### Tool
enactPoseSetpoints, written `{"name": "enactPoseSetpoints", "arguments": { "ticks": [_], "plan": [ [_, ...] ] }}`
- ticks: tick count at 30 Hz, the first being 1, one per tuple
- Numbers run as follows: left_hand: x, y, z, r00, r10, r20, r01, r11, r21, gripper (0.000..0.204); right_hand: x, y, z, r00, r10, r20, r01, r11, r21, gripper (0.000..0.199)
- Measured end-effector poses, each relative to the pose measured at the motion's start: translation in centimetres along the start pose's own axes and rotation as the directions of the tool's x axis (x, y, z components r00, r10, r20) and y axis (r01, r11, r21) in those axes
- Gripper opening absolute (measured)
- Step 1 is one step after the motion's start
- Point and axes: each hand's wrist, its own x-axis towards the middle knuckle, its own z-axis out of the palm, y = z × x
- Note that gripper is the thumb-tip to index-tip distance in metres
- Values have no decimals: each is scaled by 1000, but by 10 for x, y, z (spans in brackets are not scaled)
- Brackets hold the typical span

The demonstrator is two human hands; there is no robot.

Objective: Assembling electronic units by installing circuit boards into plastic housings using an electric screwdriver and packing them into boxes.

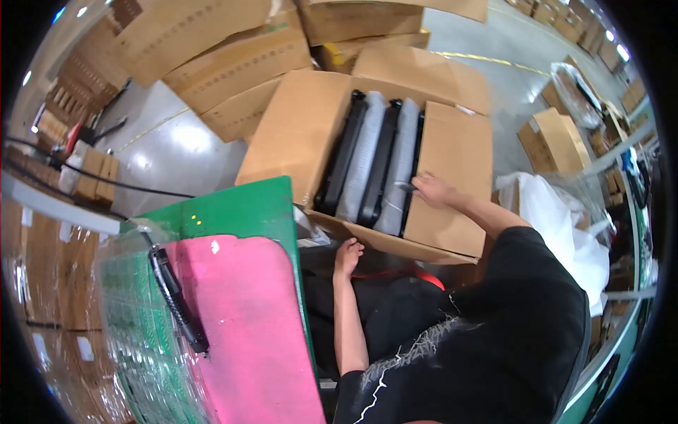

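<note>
Two hands work apart: the right hand (pixel 432 189) pinches a plastic-wrapped black part (pixel 399 169) standing packed in the open cardboard box (pixel 300 134), while the left hand (pixel 347 256) rests open below the box, holding nothing.

Left hand (pixel 347 256): low, fingers loosely curled, forearm bare and nearly straight.
Right hand (pixel 432 189): reaches forward, arm extended, fingers bent downward.
</note>
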Motion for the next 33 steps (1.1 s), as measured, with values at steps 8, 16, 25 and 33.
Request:
{"name": "enactPoseSetpoints", "arguments": {
  "ticks": [8, 16, 25, 33],
  "plan": [
    [-23, 13, -11, 989, 103, -107, -108, 993, -43, 40, -68, -27, -215, 942, 319, 99, -260, 887, -382, 24],
    [-8, 32, 30, 977, 211, -16, -211, 978, 12, 29, -315, 252, -46, 738, 670, 84, -671, 742, -19, 30],
    [-98, 87, 99, 926, 359, 116, -339, 927, -158, 49, -108, -119, -15, 949, 158, 273, -269, -46, 962, 28],
    [-181, 106, 91, 883, 269, -385, -433, 785, -444, 30, -15, -66, -38, 921, -226, 317, 21, 842, 539, 31]
  ]
}}
